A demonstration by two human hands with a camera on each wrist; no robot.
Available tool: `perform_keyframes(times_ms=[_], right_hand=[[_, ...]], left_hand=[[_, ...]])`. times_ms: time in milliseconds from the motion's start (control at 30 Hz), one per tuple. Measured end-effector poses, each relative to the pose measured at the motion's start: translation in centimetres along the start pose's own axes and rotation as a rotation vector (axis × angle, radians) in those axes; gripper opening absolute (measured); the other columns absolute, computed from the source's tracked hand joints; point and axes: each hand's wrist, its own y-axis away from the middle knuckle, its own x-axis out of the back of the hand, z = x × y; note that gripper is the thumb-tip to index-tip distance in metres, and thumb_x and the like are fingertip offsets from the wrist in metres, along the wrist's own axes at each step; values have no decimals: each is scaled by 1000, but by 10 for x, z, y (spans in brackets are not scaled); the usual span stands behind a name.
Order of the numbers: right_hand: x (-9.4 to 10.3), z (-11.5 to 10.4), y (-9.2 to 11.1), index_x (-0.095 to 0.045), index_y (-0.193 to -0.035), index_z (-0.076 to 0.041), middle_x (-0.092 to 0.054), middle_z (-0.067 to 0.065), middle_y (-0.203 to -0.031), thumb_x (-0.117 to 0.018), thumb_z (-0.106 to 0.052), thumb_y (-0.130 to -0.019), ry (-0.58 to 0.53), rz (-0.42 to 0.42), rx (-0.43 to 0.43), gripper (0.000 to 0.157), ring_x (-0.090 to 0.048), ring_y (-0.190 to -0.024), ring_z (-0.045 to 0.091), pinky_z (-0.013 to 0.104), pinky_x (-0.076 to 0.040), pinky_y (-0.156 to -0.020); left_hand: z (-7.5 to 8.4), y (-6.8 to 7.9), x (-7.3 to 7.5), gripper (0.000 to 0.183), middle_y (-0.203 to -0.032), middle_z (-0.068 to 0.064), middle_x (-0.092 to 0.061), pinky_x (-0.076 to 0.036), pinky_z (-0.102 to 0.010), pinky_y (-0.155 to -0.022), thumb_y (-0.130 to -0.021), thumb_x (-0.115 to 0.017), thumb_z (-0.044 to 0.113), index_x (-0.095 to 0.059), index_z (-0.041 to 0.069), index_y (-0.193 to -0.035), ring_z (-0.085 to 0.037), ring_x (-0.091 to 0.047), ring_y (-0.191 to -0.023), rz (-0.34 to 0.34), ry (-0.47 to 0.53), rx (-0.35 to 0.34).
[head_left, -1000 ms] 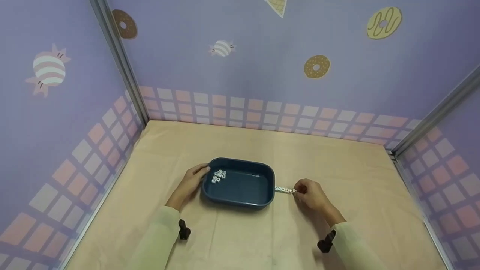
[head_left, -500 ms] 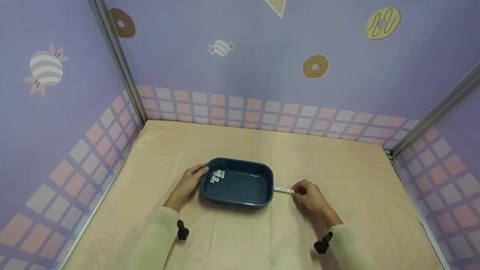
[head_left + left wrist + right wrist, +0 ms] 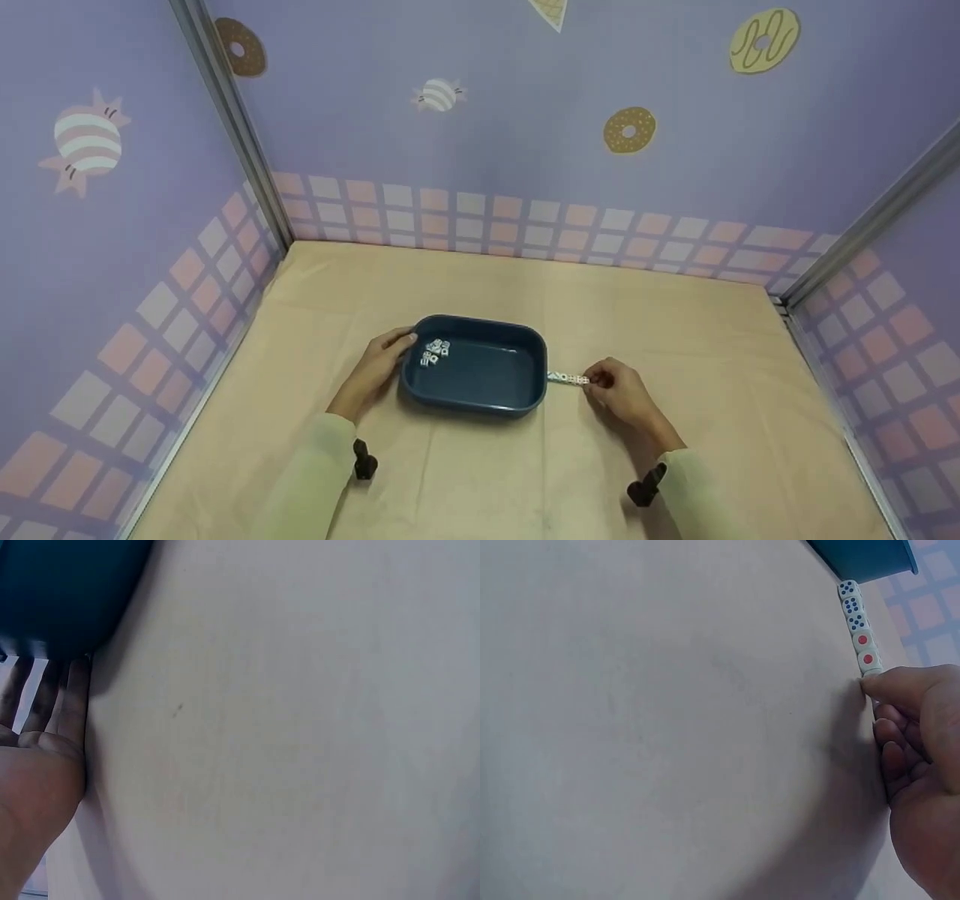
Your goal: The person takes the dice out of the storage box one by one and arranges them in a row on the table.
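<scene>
My right hand (image 3: 619, 388) pinches between thumb and forefinger at the end of a row of dice (image 3: 568, 379) nearest me on that side; the thumb covers most of the last die, and my other fingers curl in toward the palm. My left hand (image 3: 379, 367) grips the blue tray (image 3: 487, 377) at its left end, thumb at the rim, the other fingers reaching to its underside. The row lies on the cream cloth (image 3: 487, 480), running from my pinch to the tray's right side; whether its far die touches the wall of the tray I can't tell. For this alignment, as I judge it, a light squeeze from the sides and a level push along the row's length serve best, since too much pressure could buckle the line, and a steady tray keeps its wall from knocking the far die. Inside the tray, loose dice (image 3: 435, 352) sit bunched toward my left thumb. I find no brand, label or lettering anywhere: the dice carry only pips, a single red one on each of the two nearest my thumb and blue on the three beyond, and the lilac back wall (image 3: 525, 112) bears just printed sweets and checks.
</scene>
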Motion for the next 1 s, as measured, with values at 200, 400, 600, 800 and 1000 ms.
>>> perform_keyframes(times_ms=[200, 400, 600, 800, 1000], right_hand=[[-2, -1, -1, -73, -108, -7, -65, 5, -102, -75, 3, -95, 4, 2, 10, 18, -59, -90, 20, 24, -50, -69], [-6, 0, 0, -73, -109, -7, -64, 6, -103, -74, 4, -95, -11, -2, 9, 18, -57, -91, 20, 25, -50, -71], [-9, 0, 3, -71, -112, -6, -64, 7, -104, -73, 4, -95, -19, 11, -4, 20, -57, -93, 20, 26, -49, -75], [-5, -3, 3, -70, -114, -4, -63, 8, -105, -75, 3, -94, -12, -7, -7, 22, -57, -93, 21, 26, -49, -75], [-1, -10, 0, -69, -117, 0, -64, 11, -107, -83, -4, -91, 5, 65, 16, 30, -59, -95, 24, 26, -51, -79]], left_hand=[[1, 0, 1, 47, -152, -14, -58, -43, -45, -119, -109, -62, 34, -60, 8, -149, -30, -52, -143, 29, -24, -10], [-1, 1, 3, 47, -150, -14, -59, -43, -46, -119, -109, -63, 33, -61, 7, -148, -30, -52, -143, 35, -7, 10], [-3, 3, 3, 47, -150, -15, -59, -42, -49, -119, -109, -63, 34, -61, 6, -148, -32, -53, -142, 22, -12, 4], [-3, 1, 3, 47, -148, -13, -61, -46, -46, -116, -108, -63, 37, -62, 11, -148, -30, -57, -138, 17, 1, 26], [-2, 0, 1, 50, -150, -14, -59, -47, -44, -116, -108, -64, 38, -60, 10, -149, -30, -56, -139, 4, 16, 30]])
